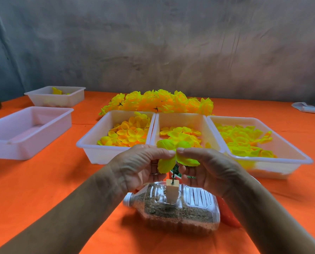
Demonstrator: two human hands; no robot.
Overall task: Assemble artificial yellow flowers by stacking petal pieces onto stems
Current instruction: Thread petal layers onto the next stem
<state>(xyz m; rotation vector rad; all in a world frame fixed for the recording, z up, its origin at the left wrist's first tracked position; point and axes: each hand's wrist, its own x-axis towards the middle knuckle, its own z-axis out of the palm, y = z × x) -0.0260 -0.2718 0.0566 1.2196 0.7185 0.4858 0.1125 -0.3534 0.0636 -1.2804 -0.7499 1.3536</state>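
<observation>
Near the table's front edge, over the sand-filled bottle [173, 208] | my left hand [136, 167] and right hand [209, 169] pinch one petal piece [168, 163] above the stem pin [173, 176] | step: threading | next: likely centre its hole, press down.

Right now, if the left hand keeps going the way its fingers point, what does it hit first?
The left hand points right across the yellow petal piece it pinches; beyond that it would meet the right hand, whose fingertips nearly touch it. Depth between them is unclear.
</observation>
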